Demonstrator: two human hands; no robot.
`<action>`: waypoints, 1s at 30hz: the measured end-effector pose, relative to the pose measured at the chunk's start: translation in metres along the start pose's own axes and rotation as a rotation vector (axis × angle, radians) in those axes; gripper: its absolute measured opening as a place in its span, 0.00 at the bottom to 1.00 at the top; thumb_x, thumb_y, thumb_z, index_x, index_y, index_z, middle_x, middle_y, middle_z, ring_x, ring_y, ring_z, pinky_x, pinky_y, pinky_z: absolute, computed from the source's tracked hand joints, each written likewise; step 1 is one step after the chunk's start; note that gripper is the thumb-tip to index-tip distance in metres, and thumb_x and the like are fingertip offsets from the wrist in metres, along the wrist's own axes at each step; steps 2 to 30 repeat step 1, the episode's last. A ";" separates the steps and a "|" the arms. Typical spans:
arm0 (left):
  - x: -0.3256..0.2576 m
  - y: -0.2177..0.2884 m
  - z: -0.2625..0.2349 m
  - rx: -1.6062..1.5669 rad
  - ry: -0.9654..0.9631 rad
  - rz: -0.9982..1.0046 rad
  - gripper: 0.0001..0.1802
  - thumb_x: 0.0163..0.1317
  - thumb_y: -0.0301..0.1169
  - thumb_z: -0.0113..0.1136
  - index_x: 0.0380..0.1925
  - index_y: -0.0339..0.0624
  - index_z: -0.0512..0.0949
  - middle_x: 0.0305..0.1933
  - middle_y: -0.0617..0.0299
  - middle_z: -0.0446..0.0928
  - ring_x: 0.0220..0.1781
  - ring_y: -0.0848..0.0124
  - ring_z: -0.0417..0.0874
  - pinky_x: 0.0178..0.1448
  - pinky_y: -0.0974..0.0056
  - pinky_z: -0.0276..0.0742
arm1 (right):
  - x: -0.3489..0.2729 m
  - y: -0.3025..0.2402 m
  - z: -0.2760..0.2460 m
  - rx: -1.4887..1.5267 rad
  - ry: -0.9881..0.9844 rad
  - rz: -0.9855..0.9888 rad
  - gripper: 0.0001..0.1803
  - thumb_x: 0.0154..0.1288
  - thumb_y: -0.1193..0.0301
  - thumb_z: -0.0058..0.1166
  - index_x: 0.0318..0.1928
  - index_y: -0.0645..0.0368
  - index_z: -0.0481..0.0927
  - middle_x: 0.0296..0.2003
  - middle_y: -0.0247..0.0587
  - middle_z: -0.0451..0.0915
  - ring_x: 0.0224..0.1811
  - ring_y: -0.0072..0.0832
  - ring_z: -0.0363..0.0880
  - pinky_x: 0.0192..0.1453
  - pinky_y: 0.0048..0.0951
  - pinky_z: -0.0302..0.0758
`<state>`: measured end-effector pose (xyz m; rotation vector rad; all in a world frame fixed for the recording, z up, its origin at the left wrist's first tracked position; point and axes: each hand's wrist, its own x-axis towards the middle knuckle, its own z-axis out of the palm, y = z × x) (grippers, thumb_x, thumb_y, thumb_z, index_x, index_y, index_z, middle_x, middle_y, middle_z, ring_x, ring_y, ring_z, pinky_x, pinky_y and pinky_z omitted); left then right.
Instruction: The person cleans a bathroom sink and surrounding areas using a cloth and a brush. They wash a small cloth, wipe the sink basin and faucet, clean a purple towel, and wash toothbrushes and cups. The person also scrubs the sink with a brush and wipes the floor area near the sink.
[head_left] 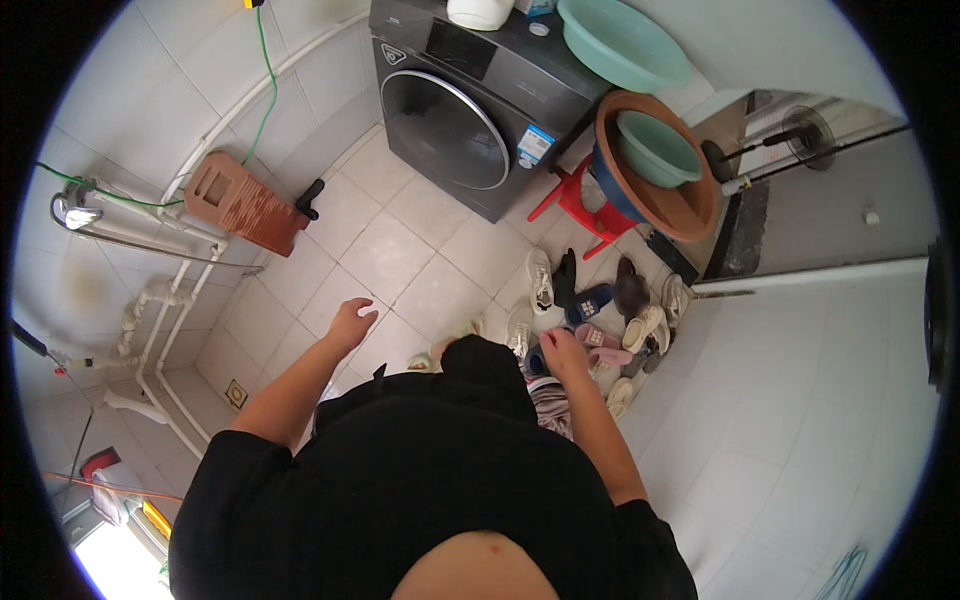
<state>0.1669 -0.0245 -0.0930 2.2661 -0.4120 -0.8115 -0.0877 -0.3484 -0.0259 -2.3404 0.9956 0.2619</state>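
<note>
My left hand (pixel 351 324) hovers over the pale floor tiles with its fingers apart and nothing in it. My right hand (pixel 562 353) reaches down into a pile of shoes (pixel 610 310) and slippers by the wall. Its fingers are bent over a pink slipper (pixel 603 345) and a blue slipper (pixel 590 298) close by. Whether it grips one I cannot tell. My black shirt hides the floor just below both hands.
A dark front-loading washing machine (pixel 470 100) stands at the back with a green basin (pixel 620 45) on top. A red stool (pixel 580 205) holds stacked basins (pixel 655 165). A brown washboard (pixel 245 205) leans at the left wall by white pipes (pixel 170 330).
</note>
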 end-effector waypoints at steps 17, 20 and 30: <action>0.003 0.011 0.001 -0.017 -0.004 -0.067 0.22 0.52 0.41 0.57 0.46 0.42 0.74 0.51 0.46 0.70 0.55 0.54 0.70 0.57 0.59 0.66 | 0.022 0.004 0.004 -0.036 -0.016 -0.009 0.21 0.56 0.55 0.48 0.37 0.61 0.76 0.39 0.52 0.76 0.43 0.44 0.74 0.45 0.41 0.69; 0.003 0.011 0.001 -0.017 -0.004 -0.067 0.22 0.52 0.41 0.57 0.46 0.42 0.74 0.51 0.46 0.70 0.55 0.54 0.70 0.57 0.59 0.66 | 0.022 0.004 0.004 -0.036 -0.016 -0.009 0.21 0.56 0.55 0.48 0.37 0.61 0.76 0.39 0.52 0.76 0.43 0.44 0.74 0.45 0.41 0.69; 0.003 0.011 0.001 -0.017 -0.004 -0.067 0.22 0.52 0.41 0.57 0.46 0.42 0.74 0.51 0.46 0.70 0.55 0.54 0.70 0.57 0.59 0.66 | 0.022 0.004 0.004 -0.036 -0.016 -0.009 0.21 0.56 0.55 0.48 0.37 0.61 0.76 0.39 0.52 0.76 0.43 0.44 0.74 0.45 0.41 0.69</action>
